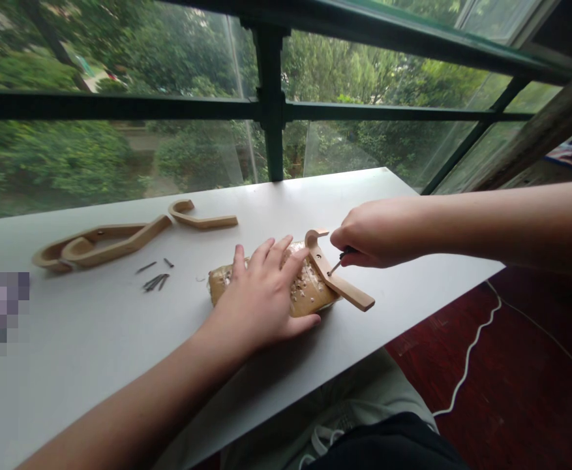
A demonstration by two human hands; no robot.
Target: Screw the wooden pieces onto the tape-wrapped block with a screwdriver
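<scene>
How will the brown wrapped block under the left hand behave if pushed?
The block probably won't tip easily: it's low and broad. Its shiny clear wrap might let it slide on the smooth-looking tabletop, if the left hand weren't on it. Its top looks pocked and flecked with white, so it may shed bits.

Daylight through windows [388, 78], sheen on tabletop [94, 326], dim floor [530, 352]

1. Observed from where I stand: one white tabletop [94, 339], smooth, beside the window.
2. Left side: two curved wooden hooks [119, 250], close together.
3. Just beyond their right end: a third hook [212, 222].
4. Nearer: dark screws [154, 282], bunched, two apart.
5. Right of these: a brown wrapped block [310, 300], lying flat.
</scene>
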